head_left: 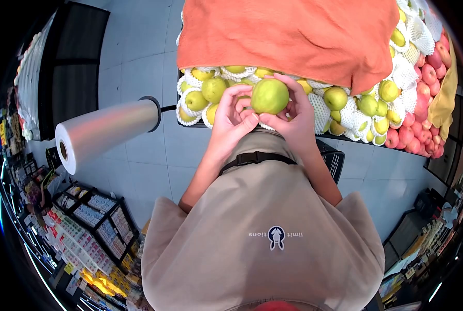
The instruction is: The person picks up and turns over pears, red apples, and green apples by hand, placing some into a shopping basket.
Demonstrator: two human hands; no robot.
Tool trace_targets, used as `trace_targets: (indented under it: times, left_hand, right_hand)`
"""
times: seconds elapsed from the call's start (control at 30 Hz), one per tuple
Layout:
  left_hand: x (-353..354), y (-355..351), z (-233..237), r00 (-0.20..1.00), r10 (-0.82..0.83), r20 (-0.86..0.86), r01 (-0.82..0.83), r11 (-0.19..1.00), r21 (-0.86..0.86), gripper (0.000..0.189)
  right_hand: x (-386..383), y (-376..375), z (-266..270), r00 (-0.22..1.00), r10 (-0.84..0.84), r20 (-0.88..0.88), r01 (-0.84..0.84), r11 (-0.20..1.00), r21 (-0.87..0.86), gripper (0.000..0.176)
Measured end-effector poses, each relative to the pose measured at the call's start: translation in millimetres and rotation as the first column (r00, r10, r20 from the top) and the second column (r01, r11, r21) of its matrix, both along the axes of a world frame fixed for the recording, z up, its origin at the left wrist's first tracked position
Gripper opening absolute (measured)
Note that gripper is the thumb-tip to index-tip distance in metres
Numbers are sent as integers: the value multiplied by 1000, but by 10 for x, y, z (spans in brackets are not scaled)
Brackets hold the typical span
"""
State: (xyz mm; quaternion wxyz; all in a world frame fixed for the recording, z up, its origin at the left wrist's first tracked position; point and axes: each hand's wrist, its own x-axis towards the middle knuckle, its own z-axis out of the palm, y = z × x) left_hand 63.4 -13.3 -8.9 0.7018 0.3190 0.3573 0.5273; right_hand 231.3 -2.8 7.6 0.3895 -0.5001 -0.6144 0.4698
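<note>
One camera sits up on the person's head and looks down and out in front.
From where I stand, I can tell it peeks down over the front of the shirt (262, 207), so the words on it look upside down. The left hand (235, 114) and right hand (297, 111) are near, just above the middle of the view. The fruit stand (216, 126) is past them, at the top. The view is very wide and round, with black corners and bendy sides. It takes in the floor (138, 46), the big plastic roll (107, 129) on the left, and small, far-off shelves (99, 228) low on the left.
</note>
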Motion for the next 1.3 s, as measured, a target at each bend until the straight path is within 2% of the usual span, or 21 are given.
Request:
trace_targets:
  times: [0.03,0.07,0.1,0.17,0.2,0.27,0.4,0.47,0.5,0.57,0.6,0.73,0.8,0.83,0.9,0.93,1.0,1.23,1.3]
  left_hand:
    - [-16,-1,-52,1000,-14,11,13,997,71,61]
    - [-26,2,-80,999,-29,23,25,990,142,61]
    - [-28,10,-76,999,-40,26,36,989,143,61]
    - [-17,29,-65,982,-29,-185,72,971,229,60]
    - [-5,34,-68,983,-37,-181,78,970,230,60]
    - [13,41,-83,957,3,-291,49,984,174,58]
    - [23,61,-48,923,14,-383,75,974,216,63]
    - [45,100,102,726,91,-682,200,920,336,65]
    - [43,118,71,727,87,-681,206,919,337,65]
    - [38,162,-19,615,86,-784,398,824,402,68]
    - [54,164,-5,641,27,-767,395,846,359,65]
    - [109,205,-130,603,32,-797,418,838,350,65]
    - [160,276,-222,551,183,-814,388,807,444,64]
    - [182,309,-255,555,175,-813,395,805,443,64]
    - [228,370,-320,384,325,-864,408,780,475,65]
    - [241,387,-375,370,336,-866,412,776,477,63]
    - [270,378,-383,357,346,-867,422,768,481,62]
    - [245,374,-413,347,323,-880,435,776,456,57]
    - [225,380,-412,365,300,-881,448,773,449,56]
  right_hand:
    - [15,11,-61,908,-110,-404,18,974,-226,59]
    - [36,26,-99,652,-287,-702,-60,903,-425,53]
    - [65,46,-110,651,-294,-700,-49,904,-424,53]
    - [129,85,-123,328,-346,-879,-297,846,-443,54]
    - [145,89,-124,329,-348,-878,-288,848,-444,54]
    - [158,91,-131,240,-356,-903,-373,825,-424,61]
    - [172,35,-234,234,-403,-885,-368,806,-465,64]
    - [151,-1,-231,679,-360,-639,-155,781,-605,59]
    - [143,-25,-245,677,-364,-639,-150,782,-605,59]
    - [135,-87,-271,915,-209,-345,-49,791,-610,43]
    - [145,-104,-242,923,-200,-330,-41,800,-599,45]
    - [146,-143,-222,943,-234,-235,93,867,-489,47]
    - [151,-173,-300,938,-272,-217,200,932,-303,46]
    - [178,-196,-322,935,-282,-214,210,929,-306,46]
    - [241,-233,-312,959,-282,-11,269,926,-267,40]
    - [259,-249,-257,956,-293,-6,281,922,-268,40]
    - [294,-301,-92,952,-267,149,299,916,-268,34]
    - [425,-543,-94,862,-473,182,501,851,-160,26]
    - [508,-546,-56,777,-560,288,585,811,1,23]
